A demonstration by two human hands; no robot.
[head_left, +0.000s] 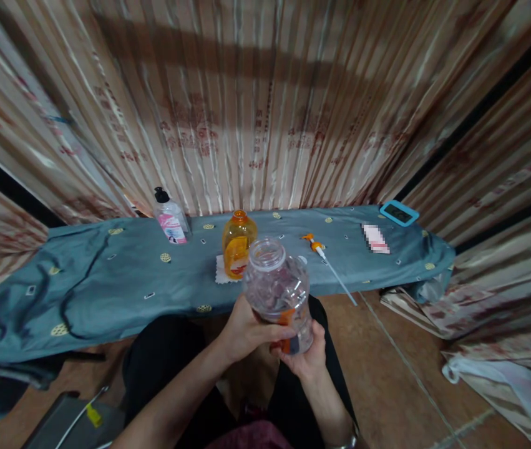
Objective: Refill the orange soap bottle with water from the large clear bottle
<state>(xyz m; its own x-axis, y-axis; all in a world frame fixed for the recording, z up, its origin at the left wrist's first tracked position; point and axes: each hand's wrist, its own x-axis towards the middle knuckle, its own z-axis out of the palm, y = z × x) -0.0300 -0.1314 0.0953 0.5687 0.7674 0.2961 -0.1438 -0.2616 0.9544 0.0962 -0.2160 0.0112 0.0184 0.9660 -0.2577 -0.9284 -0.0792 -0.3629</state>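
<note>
A transparent plastic jar [277,287] with a wide uncapped mouth and an orange patch on its side is held over my lap, tilted a little. My left hand [249,327] grips its lower left side, thumb across the front. At the base and lower right, my right hand [309,358] is wrapped around it. Just behind the jar stands an orange see-through bottle [238,244], its neck without a cap, on a small white scalloped cloth [221,271]. To the right lies an orange and white pump head [316,245] with a long thin tube.
A black-topped pump bottle [170,218] stands at the back left of the cloth-covered table [115,268]. On the right are a pinkish card [375,239], blurred out, and a blue-framed digital display [399,213]. Patterned curtains [256,112] enclose the back and sides.
</note>
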